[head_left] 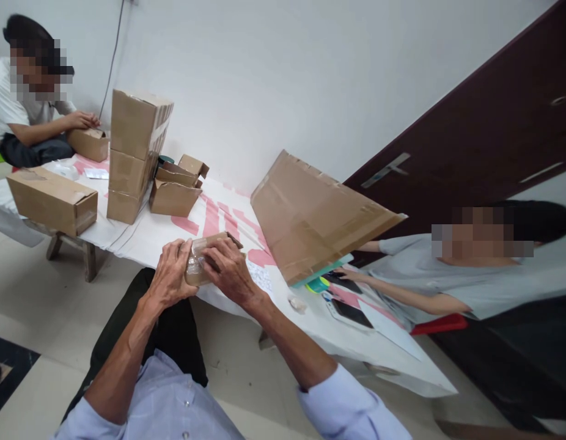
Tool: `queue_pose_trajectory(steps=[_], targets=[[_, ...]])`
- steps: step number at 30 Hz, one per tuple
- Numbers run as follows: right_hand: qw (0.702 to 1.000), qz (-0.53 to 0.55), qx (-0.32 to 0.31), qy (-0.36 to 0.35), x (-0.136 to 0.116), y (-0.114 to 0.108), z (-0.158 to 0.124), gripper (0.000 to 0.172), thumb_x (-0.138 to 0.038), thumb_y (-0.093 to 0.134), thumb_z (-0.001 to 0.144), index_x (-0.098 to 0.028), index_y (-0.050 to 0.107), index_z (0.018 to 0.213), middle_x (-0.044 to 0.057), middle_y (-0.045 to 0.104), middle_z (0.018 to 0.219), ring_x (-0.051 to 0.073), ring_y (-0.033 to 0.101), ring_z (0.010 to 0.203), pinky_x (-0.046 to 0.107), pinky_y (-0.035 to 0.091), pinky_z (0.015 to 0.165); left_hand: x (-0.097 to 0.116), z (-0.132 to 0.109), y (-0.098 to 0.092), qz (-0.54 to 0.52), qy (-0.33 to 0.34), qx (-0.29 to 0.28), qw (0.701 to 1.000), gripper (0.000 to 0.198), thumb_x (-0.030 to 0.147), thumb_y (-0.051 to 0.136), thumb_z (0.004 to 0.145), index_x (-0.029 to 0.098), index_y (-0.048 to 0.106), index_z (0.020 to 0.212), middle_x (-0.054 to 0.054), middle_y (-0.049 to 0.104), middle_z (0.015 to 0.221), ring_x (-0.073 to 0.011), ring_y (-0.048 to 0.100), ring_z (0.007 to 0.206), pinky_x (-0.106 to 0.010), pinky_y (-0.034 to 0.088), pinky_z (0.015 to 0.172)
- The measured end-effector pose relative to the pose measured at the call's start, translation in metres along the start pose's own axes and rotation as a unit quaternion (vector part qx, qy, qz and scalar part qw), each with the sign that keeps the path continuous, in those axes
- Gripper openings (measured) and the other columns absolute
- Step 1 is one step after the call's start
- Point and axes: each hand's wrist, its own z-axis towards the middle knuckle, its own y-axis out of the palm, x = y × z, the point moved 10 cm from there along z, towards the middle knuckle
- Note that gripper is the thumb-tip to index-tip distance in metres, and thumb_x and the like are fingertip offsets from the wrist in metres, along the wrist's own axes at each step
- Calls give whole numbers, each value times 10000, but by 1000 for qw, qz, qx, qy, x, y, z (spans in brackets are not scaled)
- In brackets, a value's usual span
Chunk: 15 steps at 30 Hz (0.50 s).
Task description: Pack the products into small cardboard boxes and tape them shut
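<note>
A small brown cardboard box lies at the near edge of the table, between my two hands. Clear, shiny tape covers part of its top. My left hand grips the box's left end, thumb low on the near side and fingers over the top. Curled fingers of my right hand press on the top and right part of the box, hiding much of it. Whether they pinch the tape's edge I cannot tell. Right of my right hand, a small patterned sheet lies on the table.
Stacked cardboard boxes stand behind on the left, between a closed box and an open box. A big cardboard panel leans at the right. A white device lies nearer. Co-workers sit at both ends, one handling a box.
</note>
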Motion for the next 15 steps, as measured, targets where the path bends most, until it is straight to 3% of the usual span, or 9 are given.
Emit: queue_pose_trajectory(steps=[4, 15], targets=[[1000, 8, 3, -5, 1, -4, 0, 183, -141, 570, 1005, -219, 735, 1014, 101, 694, 1064, 272, 592, 1037, 445, 535, 936, 0, 1, 0, -8, -11, -6, 1000, 1143, 156, 768, 608, 228, 261, 1630, -178, 456, 1470, -409, 472, 1357, -599, 444, 1160], [997, -51, -35, -41, -1, 6, 4, 268, -185, 596, 1029, -220, 739, 805, 80, 696, 978, 239, 574, 950, 406, 492, 890, -1, -1, -3, -7, -9, 0, 1000, 1101, 156, 767, 620, 180, 293, 1614, -188, 451, 1456, -400, 450, 1356, -588, 447, 1170]])
